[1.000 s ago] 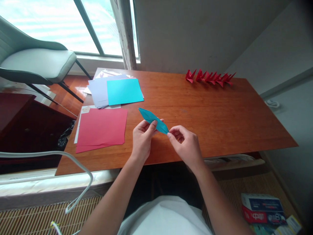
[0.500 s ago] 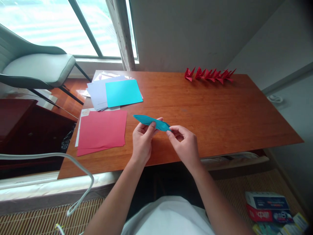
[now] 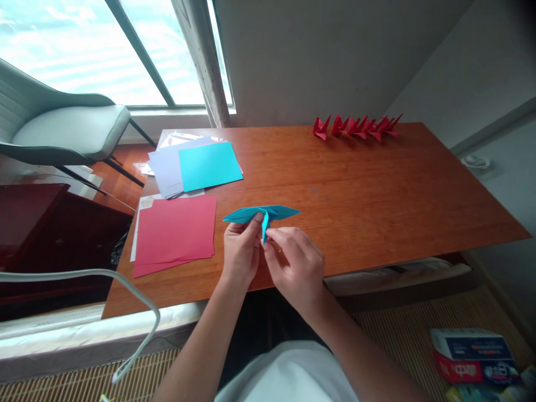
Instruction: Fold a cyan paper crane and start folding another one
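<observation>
A folded piece of blue paper [image 3: 281, 211] is held above the front part of the wooden table, one long point reaching left and another right. My left hand [image 3: 243, 245] is closed on it, the thumb pressing near its middle. A narrow folded strip of the same paper hangs down from the centre, and my right hand [image 3: 293, 259] pinches the lower end of that strip between thumb and fingertips. The fingers of my left hand behind the paper are mostly hidden.
Red paper sheets [image 3: 176, 231] lie on the table [image 3: 355, 195] at left, with a blue sheet [image 3: 211, 166] and pale sheets [image 3: 163, 164] behind. Several red paper cranes [image 3: 321, 128] stand in a row at the back right. A white cable [image 3: 125, 282] loops at lower left.
My right hand has moved left and down from the paper's right end to the central strip, now folded downward. The right point now sticks out free. The view has shifted slightly.
</observation>
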`<state>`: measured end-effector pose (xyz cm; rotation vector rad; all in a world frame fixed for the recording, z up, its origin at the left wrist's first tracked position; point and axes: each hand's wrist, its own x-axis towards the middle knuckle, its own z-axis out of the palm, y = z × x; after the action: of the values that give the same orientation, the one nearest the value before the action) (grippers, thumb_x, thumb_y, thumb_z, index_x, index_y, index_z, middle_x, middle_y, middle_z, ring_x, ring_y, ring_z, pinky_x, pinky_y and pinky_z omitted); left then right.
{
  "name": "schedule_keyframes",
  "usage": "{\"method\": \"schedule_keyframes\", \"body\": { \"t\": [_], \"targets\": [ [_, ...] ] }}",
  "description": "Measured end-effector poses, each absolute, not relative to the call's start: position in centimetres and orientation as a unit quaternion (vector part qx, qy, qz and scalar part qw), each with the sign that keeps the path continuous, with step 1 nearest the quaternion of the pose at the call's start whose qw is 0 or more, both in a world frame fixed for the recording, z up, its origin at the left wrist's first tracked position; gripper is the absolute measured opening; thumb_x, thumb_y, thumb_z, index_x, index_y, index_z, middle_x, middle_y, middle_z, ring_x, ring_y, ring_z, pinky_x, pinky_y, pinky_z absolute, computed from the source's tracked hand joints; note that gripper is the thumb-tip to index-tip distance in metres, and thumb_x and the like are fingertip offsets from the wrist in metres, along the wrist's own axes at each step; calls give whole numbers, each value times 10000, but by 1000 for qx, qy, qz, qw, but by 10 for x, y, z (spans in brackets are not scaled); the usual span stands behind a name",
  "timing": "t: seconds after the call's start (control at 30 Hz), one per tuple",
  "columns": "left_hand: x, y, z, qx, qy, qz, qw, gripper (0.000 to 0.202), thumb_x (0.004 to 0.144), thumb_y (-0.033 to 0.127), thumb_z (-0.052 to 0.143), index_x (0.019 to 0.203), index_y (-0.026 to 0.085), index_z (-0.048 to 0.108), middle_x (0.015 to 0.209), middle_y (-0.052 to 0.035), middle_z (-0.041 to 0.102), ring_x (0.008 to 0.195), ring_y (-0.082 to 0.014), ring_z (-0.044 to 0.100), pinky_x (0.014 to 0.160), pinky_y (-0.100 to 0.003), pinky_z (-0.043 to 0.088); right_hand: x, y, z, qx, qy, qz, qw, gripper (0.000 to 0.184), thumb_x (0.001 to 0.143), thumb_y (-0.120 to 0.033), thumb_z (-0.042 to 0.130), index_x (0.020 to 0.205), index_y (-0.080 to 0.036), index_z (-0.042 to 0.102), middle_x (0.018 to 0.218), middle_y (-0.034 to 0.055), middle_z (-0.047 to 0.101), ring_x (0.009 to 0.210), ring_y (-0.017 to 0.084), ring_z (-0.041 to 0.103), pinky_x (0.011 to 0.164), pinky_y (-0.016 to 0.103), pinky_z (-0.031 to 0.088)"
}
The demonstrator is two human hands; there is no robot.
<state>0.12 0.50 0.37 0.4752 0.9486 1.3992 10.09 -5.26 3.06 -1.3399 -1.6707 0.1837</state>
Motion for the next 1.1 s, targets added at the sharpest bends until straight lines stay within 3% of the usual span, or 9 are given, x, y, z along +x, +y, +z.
{"method": "schedule_keyframes", "body": {
  "t": [0.3, 0.53, 0.6, 0.67, 0.83, 0.97, 1.1],
  "targets": [
    [-4, 7, 5, 198, 433, 597, 645, 308, 579, 326, 949, 726, 192, 714, 665, 39, 709, 607, -99, 654, 626, -209, 520, 86, -49, 27, -519, -702, 33, 486, 118, 967, -204, 604, 1060, -202, 676, 960, 61, 766, 875, 199, 702, 814, 336, 573],
    [2, 4, -1, 243, 409, 613, 630, 230, 671, 274, 914, 810, 197, 748, 805, 15, 757, 728, -103, 689, 729, -219, 540, 125, -41, 42, -565, -614, 66, 547, 204, 923, -255, 638, 1121, -214, 660, 1060, 106, 675, 967, 231, 668, 729, 352, 574],
    [4, 2, -4, 292, 419, 600, 616, 191, 703, 287, 894, 811, 200, 762, 788, 13, 760, 714, -105, 679, 729, -227, 541, 139, -31, 44, -570, -623, 72, 531, 225, 915, -288, 653, 1130, -220, 662, 1104, 110, 666, 1035, 252, 655, 805, 386, 573],
    [6, 1, -5, 330, 425, 582, 610, 177, 703, 286, 893, 794, 188, 776, 756, 1, 758, 700, -119, 676, 732, -246, 546, 150, -19, 43, -555, -664, 135, 483, 192, 921, -265, 651, 1106, -217, 671, 1044, 75, 697, 978, 224, 674, 859, 379, 561],
    [9, -1, -2, 376, 418, 547, 620, 243, 674, 275, 909, 861, 170, 795, 838, -43, 782, 769, -174, 708, 750, -284, 566, 166, -3, 37, -537, -706, 256, 384, 71, 904, -211, 664, 912, -215, 735, 891, 32, 733, 793, 175, 677, 701, 298, 533],
    [7, 1, -2, 391, 412, 546, 616, 319, 721, 303, 883, 1002, 208, 763, 873, -22, 775, 738, -143, 690, 699, -246, 553, 167, -7, 29, -548, -633, 338, 429, 65, 877, -260, 704, 884, -212, 748, 878, 31, 755, 788, 180, 698, 678, 288, 544],
    [4, 2, -3, 410, 411, 527, 621, 220, 773, 344, 843, 901, 187, 758, 830, -21, 750, 722, -129, 663, 683, -225, 535, 159, -10, 21, -548, -523, 430, 491, 139, 859, -334, 730, 883, -198, 746, 854, 42, 762, 778, 194, 719, 705, 307, 574]
  ]
}}
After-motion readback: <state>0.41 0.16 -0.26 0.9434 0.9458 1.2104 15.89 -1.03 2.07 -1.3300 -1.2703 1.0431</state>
